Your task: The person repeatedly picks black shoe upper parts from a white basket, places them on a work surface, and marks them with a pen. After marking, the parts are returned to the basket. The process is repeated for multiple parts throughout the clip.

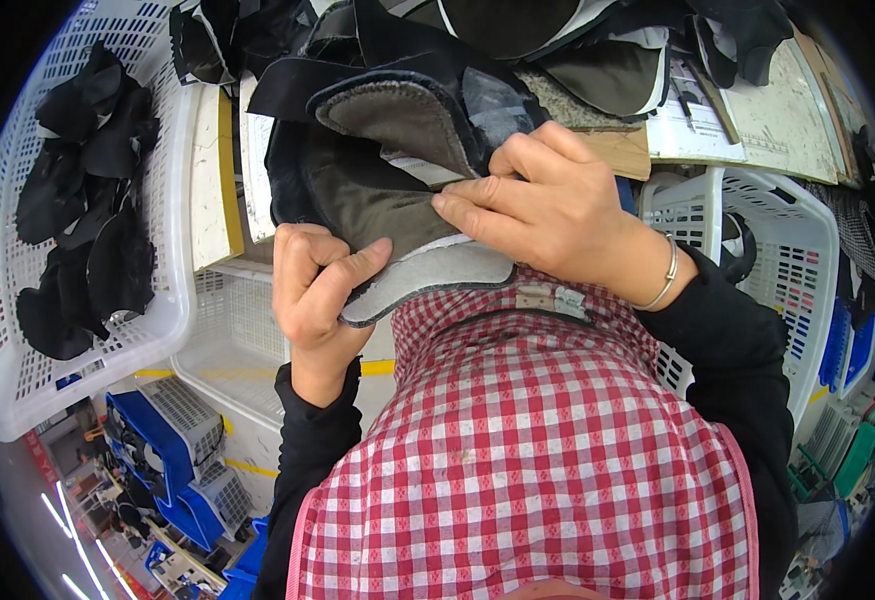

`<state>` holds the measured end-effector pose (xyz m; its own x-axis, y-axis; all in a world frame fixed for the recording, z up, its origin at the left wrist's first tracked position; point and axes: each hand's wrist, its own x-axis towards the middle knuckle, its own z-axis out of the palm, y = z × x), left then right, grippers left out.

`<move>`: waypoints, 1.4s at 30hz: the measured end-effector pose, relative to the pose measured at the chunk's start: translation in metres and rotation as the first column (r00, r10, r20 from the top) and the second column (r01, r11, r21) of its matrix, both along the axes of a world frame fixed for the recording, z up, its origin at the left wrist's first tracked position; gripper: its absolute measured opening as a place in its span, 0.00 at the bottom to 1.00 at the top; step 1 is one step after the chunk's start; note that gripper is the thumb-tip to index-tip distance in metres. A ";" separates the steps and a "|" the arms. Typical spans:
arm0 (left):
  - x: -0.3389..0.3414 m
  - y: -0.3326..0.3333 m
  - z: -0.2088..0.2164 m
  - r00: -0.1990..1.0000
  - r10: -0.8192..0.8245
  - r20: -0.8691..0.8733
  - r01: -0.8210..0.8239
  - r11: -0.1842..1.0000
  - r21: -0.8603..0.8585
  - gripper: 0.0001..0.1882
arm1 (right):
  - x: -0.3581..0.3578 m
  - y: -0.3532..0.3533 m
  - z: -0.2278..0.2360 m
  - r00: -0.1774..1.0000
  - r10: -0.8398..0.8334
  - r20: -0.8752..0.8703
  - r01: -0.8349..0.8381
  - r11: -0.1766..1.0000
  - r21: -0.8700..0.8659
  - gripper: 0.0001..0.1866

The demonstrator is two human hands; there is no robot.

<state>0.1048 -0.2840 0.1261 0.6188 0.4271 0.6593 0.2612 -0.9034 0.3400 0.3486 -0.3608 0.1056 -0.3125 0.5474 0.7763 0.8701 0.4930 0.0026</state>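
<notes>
Close in front of my body is a black shoe upper (378,200) with a brown-grey lining and a pale grey edge piece along its near side. My left hand (323,280) grips its near left edge, the thumb lying over the lining. Further right, my right hand (548,205) pinches the lining near the opening, thumb and forefinger close together. A padded tongue-like flap (398,115) stands up at the far side of the piece. Part of the upper is hidden behind my fingers.
A white slatted basket (168,290) at the left holds several black pieces (88,200). More dark uppers (608,75) lie heaped on the far worktable (783,110). Another white basket (798,240) stands at the right. Blue crates (178,490) are on the floor at lower left.
</notes>
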 end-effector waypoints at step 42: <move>0.095 0.022 -0.071 0.629 0.493 0.601 0.773 -0.473 -0.423 0.27 | -0.007 0.064 0.009 -0.123 -0.240 -0.963 -0.463 0.872 -0.158 0.12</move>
<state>0.1993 -0.2625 0.0556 0.7696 0.5848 -0.2562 -0.5085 0.8041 0.3078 0.3417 -0.2966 0.1143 0.4668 0.8832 0.0448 -0.3329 0.2225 -0.9163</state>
